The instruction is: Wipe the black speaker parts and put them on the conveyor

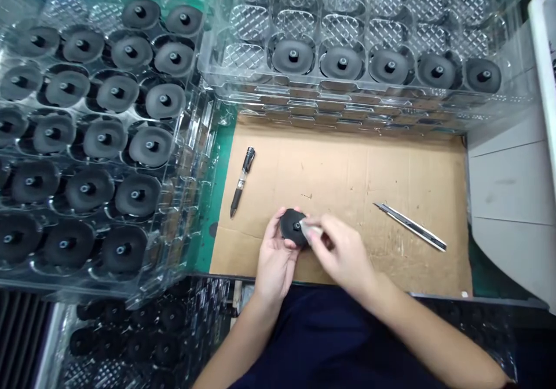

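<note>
Black disc, seen from the head camera, held up over the near part of the cardboard sheet! Left hand has it by the rim, fingers curled around the edge. Right hand is in at the other side, thumb and fingers pinching a small pale scrap, its material unclear, up at the disc's central stub. Pen lies to the left, slim knife to the right, both on the cardboard. Further left, a clear tray carries rows of similar discs; beyond the cardboard, another clear tray shows five in its nearest row.
</note>
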A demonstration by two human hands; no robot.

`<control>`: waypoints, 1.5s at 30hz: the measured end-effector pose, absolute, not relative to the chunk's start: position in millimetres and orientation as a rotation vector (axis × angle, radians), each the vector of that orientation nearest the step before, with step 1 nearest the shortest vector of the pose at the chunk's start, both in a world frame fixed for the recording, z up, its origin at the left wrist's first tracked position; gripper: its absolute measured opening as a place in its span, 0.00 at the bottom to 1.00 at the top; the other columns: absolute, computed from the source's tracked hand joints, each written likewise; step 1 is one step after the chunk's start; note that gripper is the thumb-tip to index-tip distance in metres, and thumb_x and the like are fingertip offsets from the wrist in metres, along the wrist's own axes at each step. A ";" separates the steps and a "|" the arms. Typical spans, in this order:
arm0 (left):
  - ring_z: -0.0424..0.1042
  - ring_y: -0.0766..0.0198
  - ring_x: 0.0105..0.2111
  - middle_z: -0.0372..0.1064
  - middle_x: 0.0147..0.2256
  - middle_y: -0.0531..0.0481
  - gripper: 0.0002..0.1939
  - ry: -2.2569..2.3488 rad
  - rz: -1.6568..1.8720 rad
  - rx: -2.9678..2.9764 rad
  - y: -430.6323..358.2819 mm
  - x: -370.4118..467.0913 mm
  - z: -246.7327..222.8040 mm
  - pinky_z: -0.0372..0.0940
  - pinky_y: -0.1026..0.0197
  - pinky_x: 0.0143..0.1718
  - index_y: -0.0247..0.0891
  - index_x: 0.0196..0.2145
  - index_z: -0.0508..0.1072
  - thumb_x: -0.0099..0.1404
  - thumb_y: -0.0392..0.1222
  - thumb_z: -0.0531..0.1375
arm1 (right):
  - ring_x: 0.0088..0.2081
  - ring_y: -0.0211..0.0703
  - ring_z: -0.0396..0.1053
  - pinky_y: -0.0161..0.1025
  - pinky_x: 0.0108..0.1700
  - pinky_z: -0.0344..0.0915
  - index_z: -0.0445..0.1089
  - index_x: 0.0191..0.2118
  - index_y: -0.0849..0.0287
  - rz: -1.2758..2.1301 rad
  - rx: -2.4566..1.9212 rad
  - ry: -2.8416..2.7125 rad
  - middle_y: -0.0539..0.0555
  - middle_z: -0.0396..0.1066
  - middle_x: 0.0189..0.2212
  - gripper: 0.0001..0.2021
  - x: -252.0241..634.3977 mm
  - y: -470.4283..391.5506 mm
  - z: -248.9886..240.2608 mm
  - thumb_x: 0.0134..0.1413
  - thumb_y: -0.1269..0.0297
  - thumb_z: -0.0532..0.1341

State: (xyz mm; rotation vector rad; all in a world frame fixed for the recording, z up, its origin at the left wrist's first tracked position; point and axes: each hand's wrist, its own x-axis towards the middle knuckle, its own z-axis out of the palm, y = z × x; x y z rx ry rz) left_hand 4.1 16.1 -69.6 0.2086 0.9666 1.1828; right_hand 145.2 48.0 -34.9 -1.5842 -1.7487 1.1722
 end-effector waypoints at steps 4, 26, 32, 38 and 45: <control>0.65 0.56 0.54 0.65 0.53 0.48 0.25 0.978 1.179 0.207 16.8 4.0 -68.0 0.62 0.54 0.54 0.48 0.49 0.64 0.55 0.37 0.65 | 0.28 0.36 0.68 0.32 0.30 0.64 0.70 0.39 0.56 1.205 -1.571 -1.816 0.50 0.73 0.32 0.08 142.4 44.0 -36.2 0.57 0.66 0.54; 0.68 0.54 0.51 0.66 0.52 0.46 0.24 0.917 1.190 0.165 19.3 3.3 -69.2 0.66 0.57 0.49 0.47 0.49 0.66 0.55 0.35 0.65 | 0.35 0.37 0.71 0.32 0.36 0.65 0.70 0.42 0.58 1.187 -1.515 -1.815 0.51 0.74 0.37 0.09 143.8 38.2 -32.6 0.57 0.69 0.55; 0.67 0.56 0.51 0.66 0.52 0.45 0.24 0.939 1.217 0.211 18.5 2.4 -72.9 0.65 0.58 0.50 0.46 0.50 0.67 0.56 0.36 0.65 | 0.35 0.37 0.70 0.34 0.37 0.65 0.71 0.41 0.58 1.041 -1.618 -1.760 0.51 0.74 0.37 0.09 156.7 75.5 -36.7 0.56 0.70 0.56; 0.69 0.63 0.50 0.67 0.52 0.46 0.25 0.962 1.218 0.181 17.7 1.9 -74.7 0.65 0.67 0.48 0.46 0.51 0.67 0.55 0.37 0.65 | 0.38 0.39 0.71 0.36 0.41 0.67 0.72 0.41 0.59 1.128 -1.309 -2.029 0.54 0.74 0.36 0.10 132.6 73.3 -22.4 0.59 0.71 0.54; 0.67 0.61 0.52 0.66 0.54 0.43 0.25 0.919 1.227 0.189 18.7 0.7 -74.4 0.64 0.65 0.51 0.45 0.54 0.65 0.59 0.37 0.62 | 0.45 0.39 0.69 0.36 0.50 0.64 0.70 0.46 0.62 1.017 -1.256 -1.959 0.55 0.73 0.41 0.12 130.4 55.6 -37.4 0.60 0.71 0.52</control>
